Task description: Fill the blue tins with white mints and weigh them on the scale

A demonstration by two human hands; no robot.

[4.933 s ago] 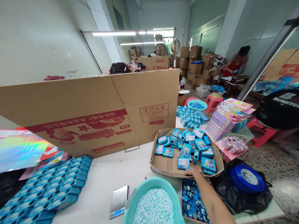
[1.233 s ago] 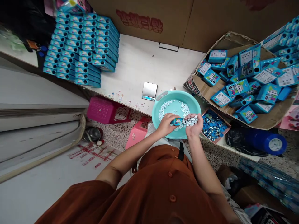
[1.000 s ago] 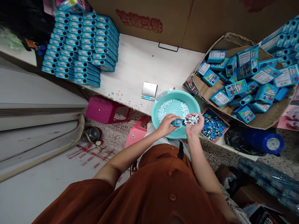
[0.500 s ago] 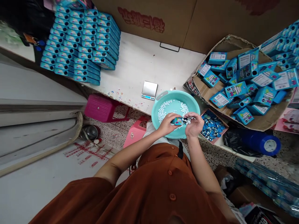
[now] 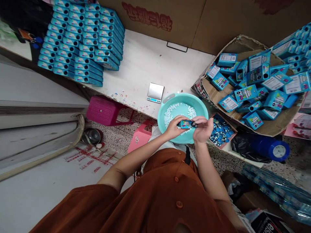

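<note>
Over a turquoise basin (image 5: 200,106), my left hand (image 5: 173,128) grips a small blue box (image 5: 185,124) by its left end. White pieces (image 5: 171,111) lie in the basin. At the box's right end is my right hand (image 5: 203,130), its palm turned up and its fingers curled toward a small dark part of the box. Whether any white pieces remain in that palm is too small to tell. A digital scale (image 5: 155,92) lies on the white table just left of the basin.
Stacked blue boxes (image 5: 85,45) stand at the table's left. A carton (image 5: 211,89) full of blue boxes is on the right, beside a tray of blue caps (image 5: 221,132). A pink stool (image 5: 139,137), a magenta stool (image 5: 100,111) and a blue roll (image 5: 269,147) are lower.
The white pieces that lay in my right hand no longer show there. Its fingers have shifted by the box's end. My left hand still holds the box, and the view has moved slightly.
</note>
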